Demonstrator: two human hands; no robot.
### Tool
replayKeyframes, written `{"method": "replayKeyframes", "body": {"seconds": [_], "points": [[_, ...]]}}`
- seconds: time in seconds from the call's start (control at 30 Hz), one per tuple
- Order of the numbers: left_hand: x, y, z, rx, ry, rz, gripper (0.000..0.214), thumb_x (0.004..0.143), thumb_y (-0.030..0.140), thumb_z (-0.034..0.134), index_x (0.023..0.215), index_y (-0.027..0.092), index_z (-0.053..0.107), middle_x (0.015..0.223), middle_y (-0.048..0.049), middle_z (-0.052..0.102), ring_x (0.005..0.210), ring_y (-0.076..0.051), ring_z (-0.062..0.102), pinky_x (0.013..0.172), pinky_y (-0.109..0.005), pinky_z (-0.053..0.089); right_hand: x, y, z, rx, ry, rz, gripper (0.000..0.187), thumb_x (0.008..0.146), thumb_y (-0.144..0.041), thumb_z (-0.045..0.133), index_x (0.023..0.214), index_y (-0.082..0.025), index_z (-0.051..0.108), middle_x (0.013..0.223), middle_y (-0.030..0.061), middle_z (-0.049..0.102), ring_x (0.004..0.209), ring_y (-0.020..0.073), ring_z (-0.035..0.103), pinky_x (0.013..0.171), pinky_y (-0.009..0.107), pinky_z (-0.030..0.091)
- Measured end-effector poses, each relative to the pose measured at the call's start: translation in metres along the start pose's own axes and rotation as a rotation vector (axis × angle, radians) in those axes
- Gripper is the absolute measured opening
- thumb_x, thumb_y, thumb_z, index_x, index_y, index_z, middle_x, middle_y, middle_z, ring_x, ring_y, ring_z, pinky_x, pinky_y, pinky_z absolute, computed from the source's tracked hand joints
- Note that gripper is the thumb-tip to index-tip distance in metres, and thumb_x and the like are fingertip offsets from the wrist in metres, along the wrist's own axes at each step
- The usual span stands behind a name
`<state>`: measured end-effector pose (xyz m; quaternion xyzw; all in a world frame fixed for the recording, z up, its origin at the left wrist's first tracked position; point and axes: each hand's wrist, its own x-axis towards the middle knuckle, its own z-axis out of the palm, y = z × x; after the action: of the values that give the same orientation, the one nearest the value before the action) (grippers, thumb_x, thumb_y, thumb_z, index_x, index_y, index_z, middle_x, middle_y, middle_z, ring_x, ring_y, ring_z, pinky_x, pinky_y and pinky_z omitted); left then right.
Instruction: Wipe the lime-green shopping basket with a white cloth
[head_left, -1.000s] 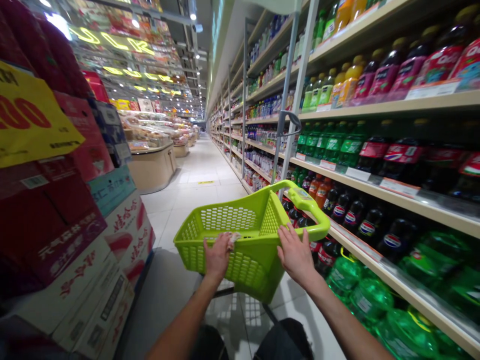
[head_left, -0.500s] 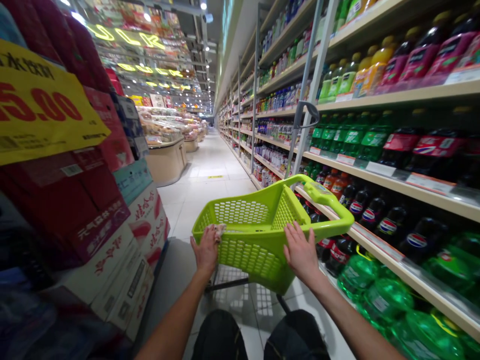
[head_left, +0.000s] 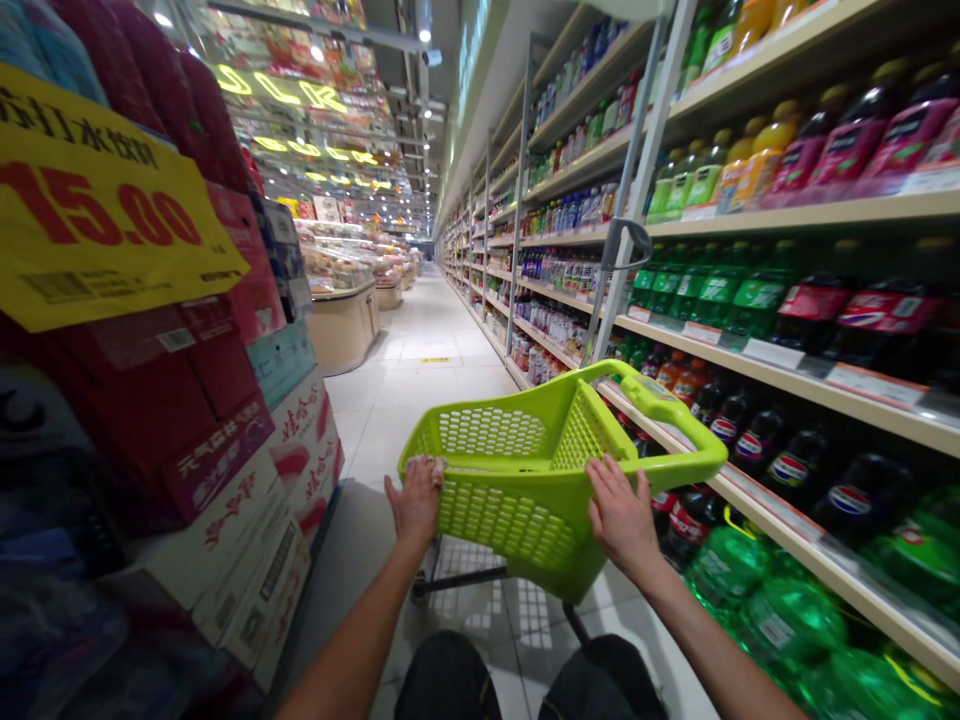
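Note:
A bright green plastic shopping cart (head_left: 562,572) stands sideways in front of my knees, its handle toward the right. Its perforated basket holds nothing that I can see. My left hand (head_left: 415,503) is at the basket's left end, fingers closed on a crumpled light-coloured cloth (head_left: 438,468) pressed to the rim. Part of the cloth is hidden under the fingers. Near the handle end, my right hand (head_left: 621,510) grips the near rim, fingers over the top and thumb apart.
Shelves of soda bottles (head_left: 757,285) line the right side close to the cart handle. On the left rise stacked drink cartons (head_left: 217,410) with a yellow price sign (head_left: 112,200). A tiled aisle (head_left: 431,340) runs ahead, past a bakery-style counter (head_left: 341,325).
The whole scene, cart and hands included, sits slightly farther right and lower in view. Both hands keep their places on the rim, with the cloth still under the left.

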<state>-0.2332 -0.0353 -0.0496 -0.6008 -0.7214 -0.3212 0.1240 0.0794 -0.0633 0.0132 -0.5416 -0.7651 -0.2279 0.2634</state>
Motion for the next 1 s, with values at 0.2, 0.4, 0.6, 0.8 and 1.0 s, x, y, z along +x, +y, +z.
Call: {"method": "replayKeyframes", "body": {"seconds": [0.2, 0.4, 0.6, 0.8, 1.0], "points": [[0.000, 0.001, -0.006, 0.010, -0.001, 0.042, 0.032, 0.084, 0.020, 0.033, 0.109, 0.020, 0.053, 0.120, -0.0093, 0.055, 0.115, -0.024, 0.046, 0.101, -0.058, 0.012, 0.000, 0.009, 0.001, -0.008, -0.011, -0.028, 0.041, 0.076, -0.014, 0.038, 0.115, -0.015, 0.052, 0.123, 0.0067, 0.052, 0.119, 0.0231, 0.040, 0.100, 0.052, 0.012], [-0.001, 0.030, 0.001, -0.035, -0.012, 0.067, 0.032, 0.085, 0.022, 0.032, 0.110, 0.016, 0.053, 0.119, -0.0117, 0.055, 0.116, -0.025, 0.045, 0.101, -0.056, 0.015, 0.007, 0.010, -0.005, -0.027, -0.006, 0.065, 0.040, 0.076, -0.013, 0.038, 0.112, -0.016, 0.054, 0.119, 0.0085, 0.055, 0.117, 0.0240, 0.041, 0.100, 0.054, 0.012], [-0.003, 0.027, 0.000, -0.011, -0.010, 0.046, 0.033, 0.084, 0.022, 0.033, 0.111, 0.016, 0.051, 0.120, -0.0123, 0.055, 0.112, -0.024, 0.048, 0.102, -0.056, 0.012, 0.007, 0.035, -0.014, -0.044, 0.024, 0.166, 0.038, 0.077, -0.014, 0.037, 0.111, -0.016, 0.055, 0.119, 0.0087, 0.055, 0.117, 0.0248, 0.041, 0.099, 0.056, 0.011], [-0.007, 0.056, 0.007, -0.026, 0.009, 0.065, 0.035, 0.083, 0.020, 0.032, 0.111, 0.015, 0.053, 0.121, -0.0138, 0.053, 0.115, -0.026, 0.045, 0.101, -0.056, 0.016, 0.007, 0.040, -0.019, -0.014, -0.045, 0.146, 0.038, 0.077, -0.014, 0.037, 0.110, -0.015, 0.055, 0.122, 0.0082, 0.053, 0.117, 0.0234, 0.041, 0.099, 0.056, 0.011], [-0.009, 0.082, 0.009, -0.059, -0.044, 0.184, 0.036, 0.082, 0.019, 0.035, 0.114, 0.016, 0.051, 0.124, -0.0126, 0.051, 0.117, -0.025, 0.044, 0.102, -0.055, 0.015, 0.025, 0.066, -0.024, -0.044, -0.028, 0.208, 0.040, 0.076, -0.018, 0.038, 0.113, -0.015, 0.054, 0.124, 0.0103, 0.051, 0.117, 0.0250, 0.040, 0.099, 0.057, 0.011]]}}
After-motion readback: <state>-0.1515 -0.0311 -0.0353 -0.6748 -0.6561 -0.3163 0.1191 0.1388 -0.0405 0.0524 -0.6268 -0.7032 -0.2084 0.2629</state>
